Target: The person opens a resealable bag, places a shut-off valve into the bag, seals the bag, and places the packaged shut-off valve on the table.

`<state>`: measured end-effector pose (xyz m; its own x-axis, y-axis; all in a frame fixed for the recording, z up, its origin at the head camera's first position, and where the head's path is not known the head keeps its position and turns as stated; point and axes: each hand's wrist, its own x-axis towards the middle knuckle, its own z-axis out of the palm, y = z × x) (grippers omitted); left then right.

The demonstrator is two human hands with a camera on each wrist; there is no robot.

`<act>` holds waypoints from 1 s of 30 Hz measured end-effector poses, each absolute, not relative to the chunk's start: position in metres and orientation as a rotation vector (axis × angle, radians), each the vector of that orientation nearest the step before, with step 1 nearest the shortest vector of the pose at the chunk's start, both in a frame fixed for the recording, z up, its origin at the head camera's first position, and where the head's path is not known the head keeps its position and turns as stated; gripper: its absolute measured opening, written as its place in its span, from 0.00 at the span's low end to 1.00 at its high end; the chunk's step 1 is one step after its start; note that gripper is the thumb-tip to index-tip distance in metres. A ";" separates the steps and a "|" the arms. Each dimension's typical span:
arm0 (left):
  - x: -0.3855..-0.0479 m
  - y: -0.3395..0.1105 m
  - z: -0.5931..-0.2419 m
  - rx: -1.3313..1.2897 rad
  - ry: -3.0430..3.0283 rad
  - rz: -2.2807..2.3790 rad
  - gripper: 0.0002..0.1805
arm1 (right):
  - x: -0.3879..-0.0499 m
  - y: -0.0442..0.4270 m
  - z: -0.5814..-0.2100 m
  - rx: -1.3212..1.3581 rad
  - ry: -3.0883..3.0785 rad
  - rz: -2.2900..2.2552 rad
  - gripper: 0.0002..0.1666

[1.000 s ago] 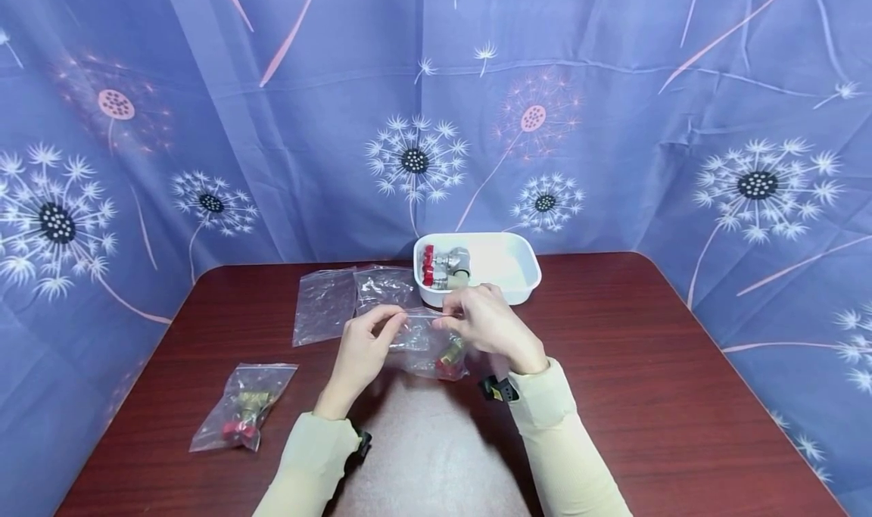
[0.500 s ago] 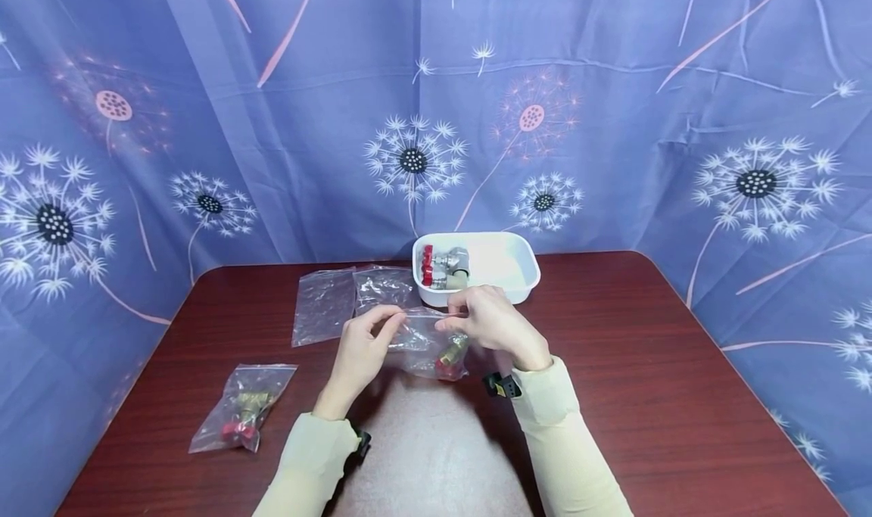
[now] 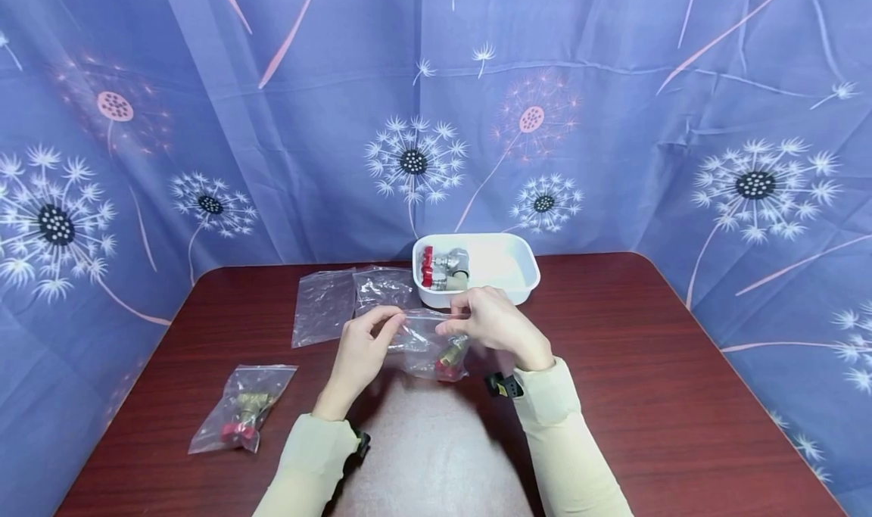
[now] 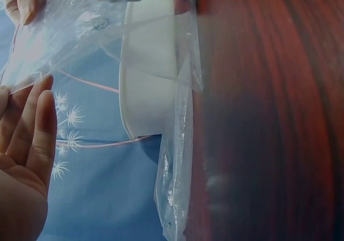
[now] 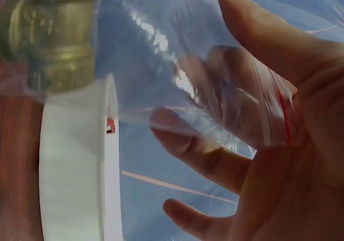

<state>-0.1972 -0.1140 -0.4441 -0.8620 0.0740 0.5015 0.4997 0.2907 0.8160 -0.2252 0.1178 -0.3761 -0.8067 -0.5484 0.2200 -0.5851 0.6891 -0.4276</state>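
Note:
A clear zip bag (image 3: 417,359) hangs over the table between both hands, its zip edge uppermost. My left hand (image 3: 359,354) pinches its upper left corner between thumb and fingertips. At the upper right, my right hand (image 3: 499,326) holds the zip edge, thumb on the near side and fingers behind the film, as the right wrist view shows. Low in the bag's right side lies a brass valve (image 5: 62,42) with a red handle (image 3: 446,370). In the left wrist view, the left hand's (image 4: 27,144) lower fingers are fairly straight.
Behind the hands stands a white tub (image 3: 530,286) with red-handled valves (image 3: 446,269) at its left end. Flat bags (image 3: 323,309) lie left of it. Another bagged valve (image 3: 248,411) rests at the table's (image 3: 681,396) left. A patterned blue cloth (image 3: 613,123) hangs behind.
My right hand has shifted slightly to the right along the bag's top edge. The left hand and the bag stay almost where they were.

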 end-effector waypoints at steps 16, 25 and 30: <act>-0.178 -0.106 -0.415 -0.487 -2.212 -1.602 0.05 | -0.226 0.124 -0.377 1.041 -2.796 0.840 0.25; -0.179 -0.106 -0.417 -0.474 -2.221 -1.592 0.05 | -0.227 0.132 -0.375 0.970 -2.837 0.964 0.11; -0.179 -0.106 -0.415 -0.471 -2.230 -1.597 0.05 | -0.228 0.134 -0.377 1.012 -2.800 0.967 0.14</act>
<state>-0.1785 -0.1064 -0.4155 -0.8810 0.0614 0.4691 0.4639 0.3068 0.8311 -0.2283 0.1335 -0.3766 -0.7909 -0.5746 0.2102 -0.5818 0.6000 -0.5490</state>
